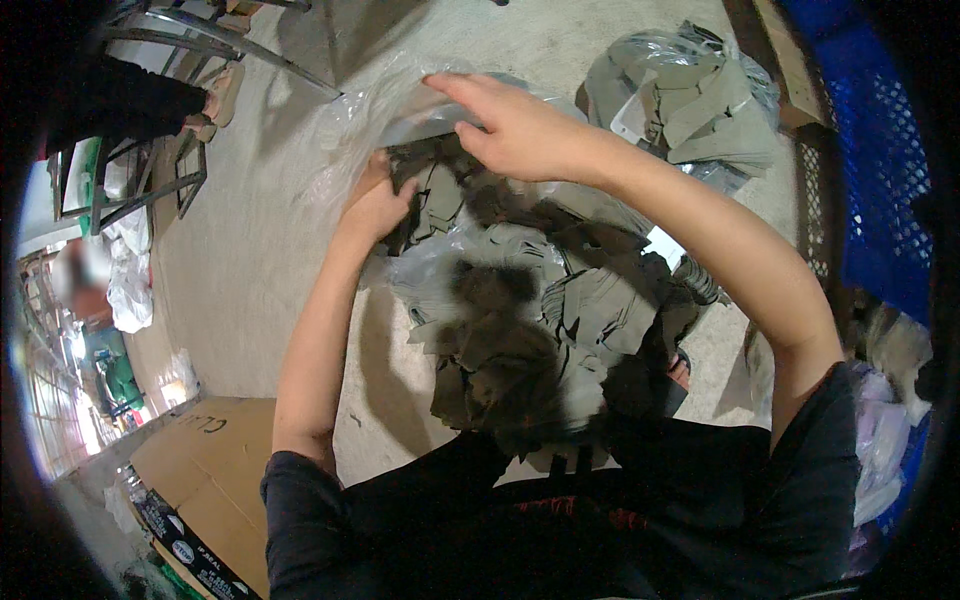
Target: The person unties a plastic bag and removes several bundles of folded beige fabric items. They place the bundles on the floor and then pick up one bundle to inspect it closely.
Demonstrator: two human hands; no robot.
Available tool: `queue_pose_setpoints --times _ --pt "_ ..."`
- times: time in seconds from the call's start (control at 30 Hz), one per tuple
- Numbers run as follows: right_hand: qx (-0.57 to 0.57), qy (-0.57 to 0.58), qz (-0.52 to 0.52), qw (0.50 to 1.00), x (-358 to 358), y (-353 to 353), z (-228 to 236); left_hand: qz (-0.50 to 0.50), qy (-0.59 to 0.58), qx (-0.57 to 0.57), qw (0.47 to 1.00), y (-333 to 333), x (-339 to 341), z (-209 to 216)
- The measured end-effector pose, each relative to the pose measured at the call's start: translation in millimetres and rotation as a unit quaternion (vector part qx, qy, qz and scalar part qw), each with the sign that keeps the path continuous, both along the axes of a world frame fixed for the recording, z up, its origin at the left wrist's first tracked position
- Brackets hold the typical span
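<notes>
A large clear plastic bag (400,110) lies open on the floor in front of me, with grey-green cut fabric pieces (440,200) inside it. My left hand (375,207) is at the bag's left side, fingers bent around its edge beside the pieces; some fingertips are hidden. Across the far part of the bag reaches my right hand (515,125), palm down, its index finger stretched out and thumb apart. Nearer to me, stacks of the same grey-green pieces (600,310) form a heap between my legs, partly in dark shadow.
Another clear bag of similar pieces (715,100) stands at the far right, by blue plastic crates (885,180). A cardboard box (205,470) sits at the lower left. Metal frame legs (240,45) and another person's foot (225,95) are at the upper left.
</notes>
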State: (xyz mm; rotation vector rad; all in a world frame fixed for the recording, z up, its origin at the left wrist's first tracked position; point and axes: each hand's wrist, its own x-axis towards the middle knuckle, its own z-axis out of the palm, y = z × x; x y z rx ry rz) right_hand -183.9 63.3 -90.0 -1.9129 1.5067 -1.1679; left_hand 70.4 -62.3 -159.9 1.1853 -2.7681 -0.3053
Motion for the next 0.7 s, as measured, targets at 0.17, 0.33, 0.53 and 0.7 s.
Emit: queue_pose_setpoints --times 0.17,0.33,0.53,0.7 --pt "-0.055 -0.073 -0.031 0.995 24.8 0.3 -1.2 0.042 -0.052 0.078 0.995 27.2 5.8 -18.9" --pt "0.01 -0.099 -0.004 0.995 38.5 6.7 -25.8 -0.184 -0.13 0.083 0.971 70.7 2.1 6.0" --pt "0.192 0.177 0.049 0.964 41.3 -10.5 -82.4 -0.046 -0.063 0.521 0.85 27.3 -7.4 31.7" --pt "0.048 0.336 -0.024 0.94 21.0 -46.3 -142.5 -0.012 -0.034 0.145 0.989 -11.3 -6.3 3.1"
